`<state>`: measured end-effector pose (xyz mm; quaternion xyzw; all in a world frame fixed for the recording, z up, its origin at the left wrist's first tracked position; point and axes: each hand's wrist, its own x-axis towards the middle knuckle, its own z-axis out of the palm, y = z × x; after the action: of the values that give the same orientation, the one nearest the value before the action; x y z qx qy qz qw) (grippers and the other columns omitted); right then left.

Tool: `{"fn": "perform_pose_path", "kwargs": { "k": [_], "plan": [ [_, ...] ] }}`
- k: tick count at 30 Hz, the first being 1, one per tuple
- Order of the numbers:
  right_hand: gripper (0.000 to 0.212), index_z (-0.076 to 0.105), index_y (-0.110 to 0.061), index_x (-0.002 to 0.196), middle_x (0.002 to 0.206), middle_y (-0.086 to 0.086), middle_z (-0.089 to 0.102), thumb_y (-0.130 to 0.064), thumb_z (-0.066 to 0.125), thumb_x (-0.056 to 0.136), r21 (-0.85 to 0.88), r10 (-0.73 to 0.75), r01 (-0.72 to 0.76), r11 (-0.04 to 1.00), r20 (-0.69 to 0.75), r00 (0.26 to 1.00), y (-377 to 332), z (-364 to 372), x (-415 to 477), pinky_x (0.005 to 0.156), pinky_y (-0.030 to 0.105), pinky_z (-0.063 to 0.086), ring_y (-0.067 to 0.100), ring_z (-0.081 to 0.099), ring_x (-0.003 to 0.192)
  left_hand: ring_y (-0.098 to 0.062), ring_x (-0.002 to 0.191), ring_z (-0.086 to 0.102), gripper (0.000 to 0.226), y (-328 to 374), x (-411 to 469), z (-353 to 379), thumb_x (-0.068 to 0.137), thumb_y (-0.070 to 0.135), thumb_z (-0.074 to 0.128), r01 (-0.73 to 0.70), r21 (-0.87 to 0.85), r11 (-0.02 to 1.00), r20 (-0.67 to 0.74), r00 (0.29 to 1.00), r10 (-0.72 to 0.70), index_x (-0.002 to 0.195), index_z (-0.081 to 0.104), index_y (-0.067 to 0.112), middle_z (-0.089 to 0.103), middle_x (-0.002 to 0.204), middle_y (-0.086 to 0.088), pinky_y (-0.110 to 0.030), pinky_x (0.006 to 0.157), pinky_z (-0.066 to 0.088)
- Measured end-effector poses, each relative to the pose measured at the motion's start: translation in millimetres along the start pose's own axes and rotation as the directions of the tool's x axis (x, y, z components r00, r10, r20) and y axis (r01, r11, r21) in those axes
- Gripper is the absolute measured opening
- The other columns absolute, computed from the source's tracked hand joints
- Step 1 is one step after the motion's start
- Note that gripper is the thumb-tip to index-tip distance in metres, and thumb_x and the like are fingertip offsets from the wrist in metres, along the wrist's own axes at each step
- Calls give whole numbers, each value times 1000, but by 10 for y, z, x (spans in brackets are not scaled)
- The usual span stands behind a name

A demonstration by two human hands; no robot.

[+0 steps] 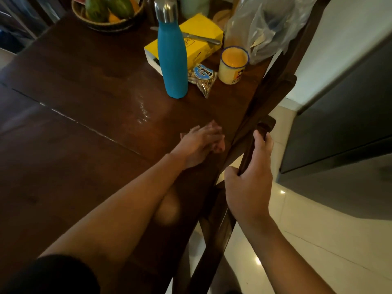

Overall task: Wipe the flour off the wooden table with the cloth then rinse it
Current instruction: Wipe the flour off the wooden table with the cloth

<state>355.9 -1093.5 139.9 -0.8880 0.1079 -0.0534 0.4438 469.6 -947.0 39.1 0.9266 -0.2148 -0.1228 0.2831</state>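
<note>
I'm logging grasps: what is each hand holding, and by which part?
The right hand grips the wooden chair by its top rail. The left hand lies on the table over something pinkish, probably the cloth, too blurred to tell the hold.

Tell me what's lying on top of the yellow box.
A knife lies across the top of the box. The bottle stands in front and covers a strip of the box, so anything there is hidden.

a blue metal bottle with steel cap [172, 60] stands before a yellow cardboard box [201, 26] bearing a metal knife [205, 39]; nearby, a white cup of yellow liquid [233, 64], a clear snack packet [203, 79], a dark wooden chair [273, 88].
</note>
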Motion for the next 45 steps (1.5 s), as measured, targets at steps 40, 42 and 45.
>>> {"fn": "perform_pose_path", "kwargs": {
  "k": [40, 42, 45],
  "plan": [
    [74, 12, -34, 159, 168, 15, -2, -59, 45, 98, -614, 115, 252, 748, 493, 862, -138, 1674, 903, 124, 58, 2, 39, -6, 155, -20, 150, 24, 42, -1784, -1275, -1166, 105, 19, 43, 554, -104, 826, -327, 765, -555, 146, 46, 20, 34, 159, -3, -49, 121, 19],
    [73, 10, -34, 160, 169, 14, 1, -64, 35, 98, -629, 4, 313, 711, 449, 894, 6, 1724, 824, 124, 56, 3, 37, -3, 155, -23, 149, 24, 42, -1909, -1157, -1229, 105, 21, 41, 552, -126, 824, -346, 754, -558, 147, 43, 19, 33, 159, -7, -52, 121, 17],
    [72, 11, -35, 160, 169, 12, 5, -66, 30, 97, -652, -59, 332, 681, 403, 913, 62, 1759, 783, 124, 55, 7, 34, 1, 156, -34, 145, 32, 50, -2163, -901, -1353, 105, 24, 41, 595, -210, 775, -365, 688, -627, 152, 27, 17, 31, 159, -14, -56, 119, 23]
  ]
}}
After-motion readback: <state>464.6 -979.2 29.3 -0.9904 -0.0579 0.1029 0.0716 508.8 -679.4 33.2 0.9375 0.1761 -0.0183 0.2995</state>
